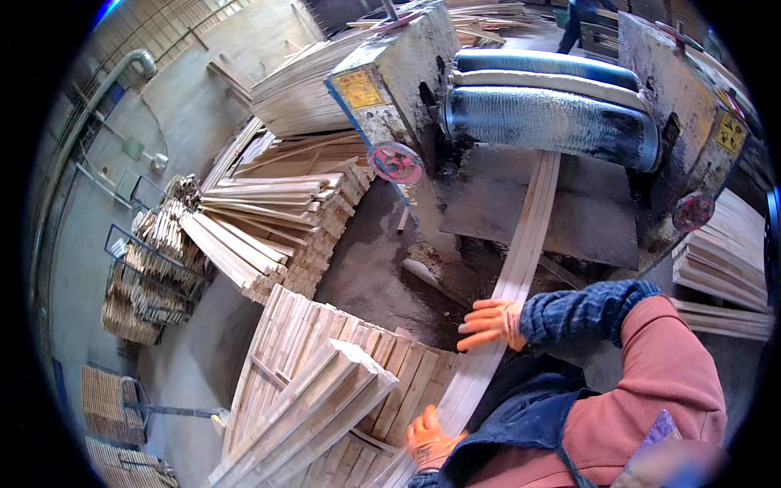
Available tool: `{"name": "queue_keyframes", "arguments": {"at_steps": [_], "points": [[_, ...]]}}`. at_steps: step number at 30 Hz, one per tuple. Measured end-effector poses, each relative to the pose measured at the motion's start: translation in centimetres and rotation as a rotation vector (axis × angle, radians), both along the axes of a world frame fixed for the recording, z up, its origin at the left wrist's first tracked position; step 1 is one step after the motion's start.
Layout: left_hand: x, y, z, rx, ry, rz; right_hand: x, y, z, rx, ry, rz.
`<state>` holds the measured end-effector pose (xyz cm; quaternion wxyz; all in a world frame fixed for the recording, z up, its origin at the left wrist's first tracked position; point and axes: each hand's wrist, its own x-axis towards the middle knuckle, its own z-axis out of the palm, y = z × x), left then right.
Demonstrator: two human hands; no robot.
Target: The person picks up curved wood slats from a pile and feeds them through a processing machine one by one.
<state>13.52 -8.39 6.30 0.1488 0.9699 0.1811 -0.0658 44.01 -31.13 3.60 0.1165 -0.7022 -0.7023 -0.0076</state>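
Several long, pale wooden strips (521, 252) lie side by side. They run from beside my body up to the roller machine, and their far ends reach the metal bed (598, 199) under the lower roller (553, 118). My right hand (492, 324), in an orange glove, rests across the strips about midway along, its fingers stretched out and spread to the left. Lower down, my left hand (434, 439), also in an orange glove, is closed round the near part of the strips. Some of its fingers are hidden.
A stack of wooden strips (325, 378) stands close on my left, with more piles (277, 220) beyond it. Red handwheels (395, 163) stick out from the machine's sides. Boards (724, 252) are piled at the right. Another person's legs (572, 28) show behind the machine.
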Motion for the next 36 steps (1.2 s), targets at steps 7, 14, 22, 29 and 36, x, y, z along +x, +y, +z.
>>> {"name": "queue_keyframes", "arguments": {"at_steps": [7,14,22,29,36], "points": [[1.2,-3.4,-0.7,-0.080,-0.344,0.005,6.5,-2.2,2.5,-0.361,-0.043,0.004],[-13.0,1.8,2.1,0.121,0.070,0.187,10.2,-4.4,3.7,-0.406,0.026,-0.145],[-11.1,1.7,-0.2,0.155,0.120,0.294,13.1,-6.9,2.4,-0.305,0.013,-0.395],[-1.8,-1.8,0.8,-0.076,0.165,0.252,4.7,-0.3,3.2,-0.232,0.159,0.076],[-0.6,-4.2,0.9,-0.073,-0.188,0.211,-5.3,6.8,5.0,-0.366,0.096,0.227]]}}
